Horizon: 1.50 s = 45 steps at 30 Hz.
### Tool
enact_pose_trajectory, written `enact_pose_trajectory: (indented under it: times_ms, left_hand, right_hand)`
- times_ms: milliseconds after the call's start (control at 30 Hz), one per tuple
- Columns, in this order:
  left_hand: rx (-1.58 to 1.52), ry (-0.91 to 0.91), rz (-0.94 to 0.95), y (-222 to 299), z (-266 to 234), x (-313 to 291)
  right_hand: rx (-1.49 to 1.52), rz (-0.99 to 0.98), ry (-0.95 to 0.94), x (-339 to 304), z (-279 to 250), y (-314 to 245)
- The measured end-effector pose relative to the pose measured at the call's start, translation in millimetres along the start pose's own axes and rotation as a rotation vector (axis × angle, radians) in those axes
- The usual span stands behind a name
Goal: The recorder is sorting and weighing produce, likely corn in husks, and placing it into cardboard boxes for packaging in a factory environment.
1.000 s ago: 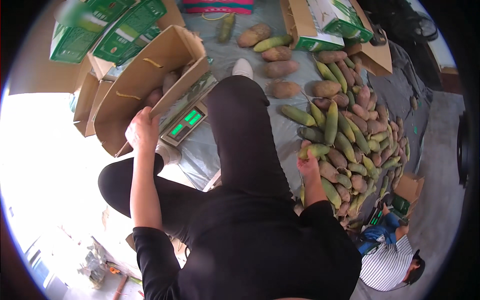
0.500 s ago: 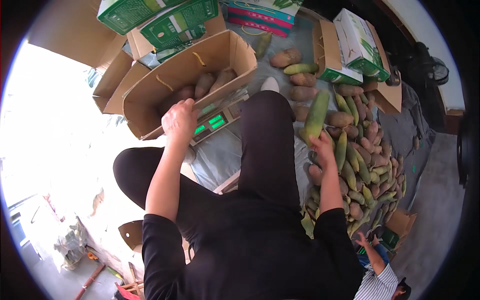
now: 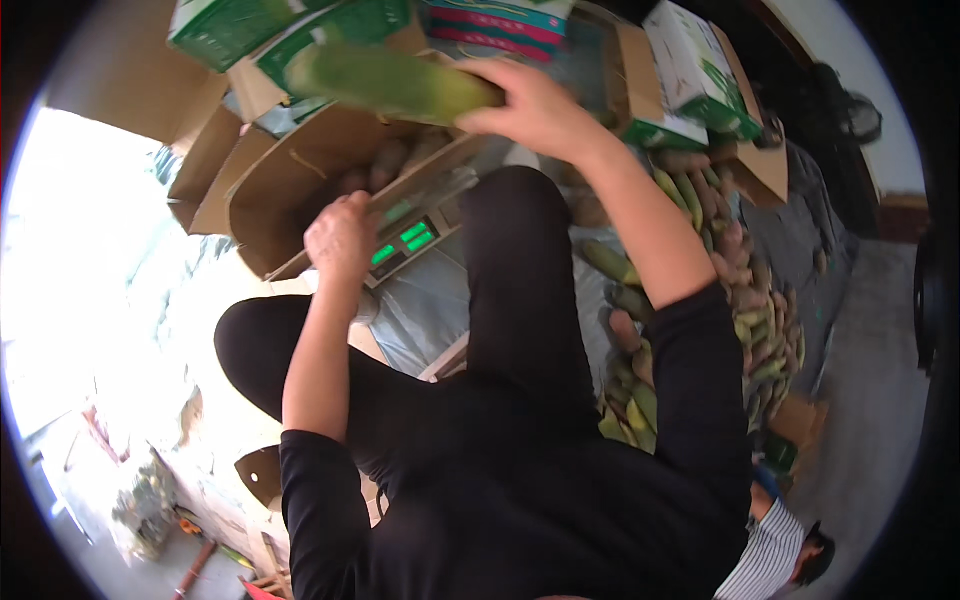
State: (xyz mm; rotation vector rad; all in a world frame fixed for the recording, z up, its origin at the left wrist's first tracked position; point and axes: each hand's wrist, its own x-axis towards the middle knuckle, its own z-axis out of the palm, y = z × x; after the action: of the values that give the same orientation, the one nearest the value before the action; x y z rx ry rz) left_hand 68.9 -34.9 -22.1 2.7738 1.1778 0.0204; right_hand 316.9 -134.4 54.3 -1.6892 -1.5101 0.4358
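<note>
My right hand point(image 3: 535, 105) grips a long green mango point(image 3: 390, 82) and holds it, blurred, above the open cardboard box point(image 3: 275, 205). My left hand point(image 3: 343, 240) rests on the near rim of that box. Inside the box lie a few brownish mangoes point(image 3: 390, 160). The box sits on a scale with a green lit display point(image 3: 405, 243). A pile of green and brownish mangoes point(image 3: 760, 320) lies on the floor at my right, beside my black-clad leg.
Green-and-white cartons point(image 3: 700, 75) stand at the back and back right, more cartons point(image 3: 240, 30) at the back left. A person in a striped shirt point(image 3: 780, 555) crouches at lower right. Bright plastic sheeting point(image 3: 90, 290) covers the floor on the left.
My right hand has lifted a long green mango from the pile at the right and swung it up and left over the box. My left hand stays on the box rim.
</note>
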Motion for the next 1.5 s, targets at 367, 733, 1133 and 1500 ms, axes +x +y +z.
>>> enact_pose_trajectory:
  times_ms: [367,733,1133,1500]
  left_hand:
    - [0.078,0.072,0.022,-3,3,0]
    - [0.064,0.045,0.016,-5,9,0]
    - [0.018,0.076,0.007,-1,11,0]
    - [0.060,0.140,0.001,-13,21,4]
  right_hand:
    - [0.203,0.489,0.494,-165,24,111]
    - [-0.274,1.413,0.254,-514,93,191]
    - [0.326,1.825,1.116,-521,3,204]
    - [0.513,1.774,1.130,-507,32,249]
